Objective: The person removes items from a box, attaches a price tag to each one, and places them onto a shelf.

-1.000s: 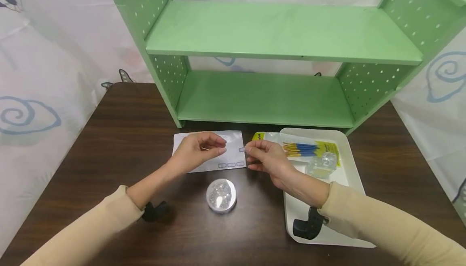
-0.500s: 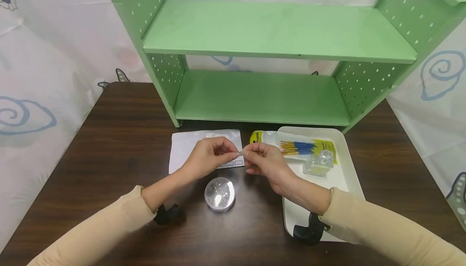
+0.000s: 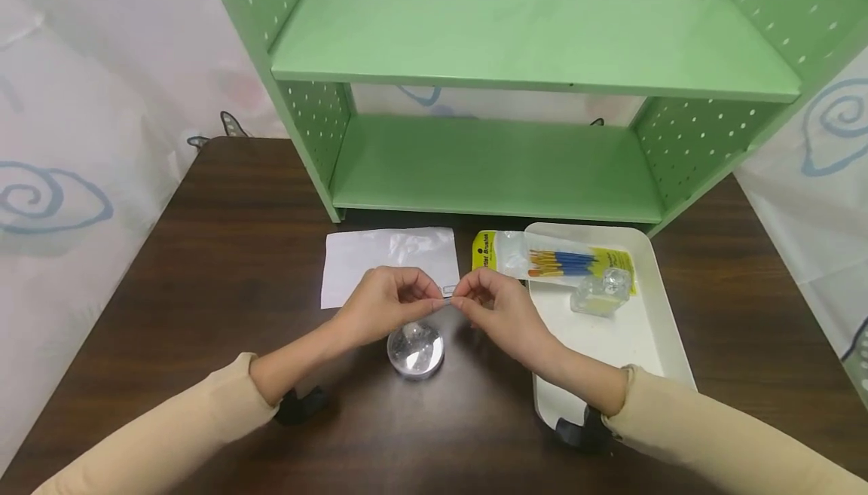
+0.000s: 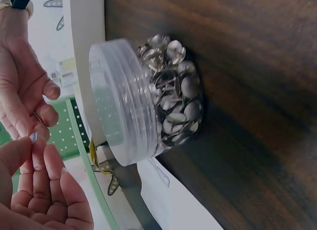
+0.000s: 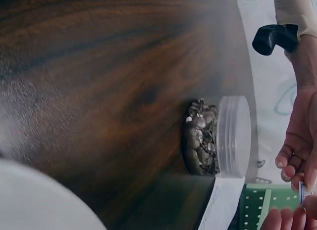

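Note:
A tiny white label with a dark border point(image 5: 303, 193) is held between both hands, low over the table. My left hand point(image 3: 388, 300) pinches its left end between thumb and forefinger, and my right hand point(image 3: 505, 316) pinches the other end. The fingertips cover most of the label point(image 4: 33, 137). Just behind the hands lies a white sheet point(image 3: 389, 250) printed with similar small bordered labels, partly hidden by the left hand. Below the fingers stands a round clear jar point(image 3: 416, 352), lid on; the left wrist view shows silver round-headed tacks point(image 4: 176, 99) inside.
To the right, a white tray point(image 3: 654, 314) bears a clear glass bottle point(image 3: 602, 291) and part of a yellow-ended pack of paintbrushes point(image 3: 563, 261). A green two-tier shelf point(image 3: 495, 167) stands at the back of the dark wooden table point(image 3: 224, 254).
My left hand has moved right to the label held by the right hand and now grips it too. Both hands have come slightly nearer, over the sheet's front edge.

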`<action>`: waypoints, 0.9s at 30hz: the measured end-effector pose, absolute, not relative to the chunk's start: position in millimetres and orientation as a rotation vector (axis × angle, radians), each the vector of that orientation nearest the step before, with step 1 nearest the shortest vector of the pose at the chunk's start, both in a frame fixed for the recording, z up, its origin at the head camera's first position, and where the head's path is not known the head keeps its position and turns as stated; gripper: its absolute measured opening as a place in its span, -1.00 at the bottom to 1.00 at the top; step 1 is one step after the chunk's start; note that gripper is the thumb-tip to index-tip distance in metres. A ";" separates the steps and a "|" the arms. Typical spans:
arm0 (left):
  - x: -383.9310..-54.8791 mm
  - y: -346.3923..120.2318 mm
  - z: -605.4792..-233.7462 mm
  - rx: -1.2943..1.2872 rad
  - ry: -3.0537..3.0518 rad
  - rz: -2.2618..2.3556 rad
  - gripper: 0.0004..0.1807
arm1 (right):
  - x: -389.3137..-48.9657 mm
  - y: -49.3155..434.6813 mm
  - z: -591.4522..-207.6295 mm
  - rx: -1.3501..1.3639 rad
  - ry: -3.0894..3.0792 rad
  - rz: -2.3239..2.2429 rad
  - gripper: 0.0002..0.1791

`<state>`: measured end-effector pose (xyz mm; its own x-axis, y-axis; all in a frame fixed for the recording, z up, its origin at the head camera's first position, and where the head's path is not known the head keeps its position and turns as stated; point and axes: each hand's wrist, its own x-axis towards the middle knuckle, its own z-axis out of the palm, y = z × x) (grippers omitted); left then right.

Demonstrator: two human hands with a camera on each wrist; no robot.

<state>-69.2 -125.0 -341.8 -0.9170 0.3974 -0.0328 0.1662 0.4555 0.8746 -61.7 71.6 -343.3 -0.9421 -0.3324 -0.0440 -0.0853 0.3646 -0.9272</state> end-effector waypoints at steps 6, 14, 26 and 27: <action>-57.2 -129.0 -341.2 0.498 2.465 1.366 -0.95 | -48.2 70.9 -348.4 -0.514 2.559 -1.483 -0.90; -39.2 -135.4 -344.0 0.547 2.576 1.198 -0.93 | -31.8 66.1 -355.1 -0.582 2.581 -1.428 -0.83; -19.2 -143.3 -351.7 0.533 2.686 1.092 -0.82 | -18.2 57.5 -366.4 -0.699 2.634 -1.365 -0.76; -17.5 -144.0 -353.0 0.530 2.694 1.088 -0.81 | -17.2 56.7 -367.2 -0.712 2.639 -1.360 -0.75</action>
